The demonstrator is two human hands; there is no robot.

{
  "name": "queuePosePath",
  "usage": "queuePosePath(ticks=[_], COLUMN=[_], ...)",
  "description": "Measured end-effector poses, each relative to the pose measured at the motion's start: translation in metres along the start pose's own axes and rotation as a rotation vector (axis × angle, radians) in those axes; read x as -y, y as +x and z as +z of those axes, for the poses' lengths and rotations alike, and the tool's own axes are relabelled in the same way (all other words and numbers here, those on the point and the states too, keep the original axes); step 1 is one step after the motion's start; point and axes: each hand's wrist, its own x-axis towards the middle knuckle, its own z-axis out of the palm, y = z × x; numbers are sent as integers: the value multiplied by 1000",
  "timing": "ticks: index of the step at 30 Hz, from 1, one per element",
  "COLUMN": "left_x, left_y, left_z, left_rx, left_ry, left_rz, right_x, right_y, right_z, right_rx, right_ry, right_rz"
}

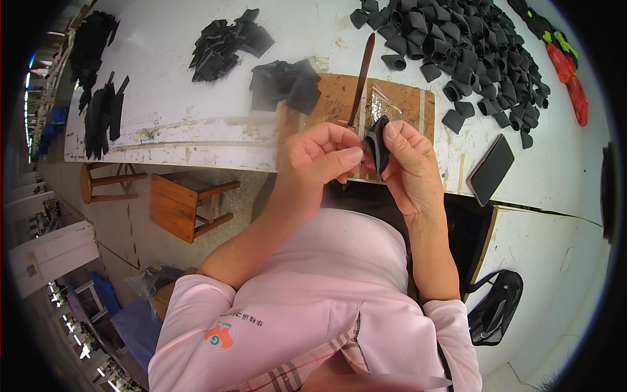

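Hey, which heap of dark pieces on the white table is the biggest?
The upper-right heap, its pieces curled into loops; it spreads much wider than the flatter heaps toward the left.

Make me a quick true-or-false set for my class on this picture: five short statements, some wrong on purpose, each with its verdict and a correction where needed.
1. The right hand grips a small dark piece close to the left hand. True.
2. The left hand lies flat on the white table. False: it is raised, with its fingers curled.
3. The largest heap of dark pieces is at the table's left end. False: it is on the right, beyond the hands.
4. A flat dark rectangular object lies to the right of the right hand. True.
5. The red item lies between the hands. False: it is at the far right.
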Motion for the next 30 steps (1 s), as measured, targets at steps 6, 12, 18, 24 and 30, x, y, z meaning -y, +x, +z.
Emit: queuePosePath(ticks=[6,12,18,24,30], left_x=[1,8,11,20,-5], left_y=[-1,4,2,11,13], left_z=[11,14,22,18,2], left_rx=[-74,-199,-196,-398,55], left_ry=[230,491,663,989,-490], left_rz=[64,149,329,780,-169], right_x=[1,-4,-3,-10,1], right_y=[-4,-3,-14,-1,4], right_z=[-2,-14,-1,8,3], right_rx=[-20,-271,-57,-127,-122], right_ry=[-34,-1235,-1126,-1499,-986], right_rz=[-6,-842,-831,-1108,-648])
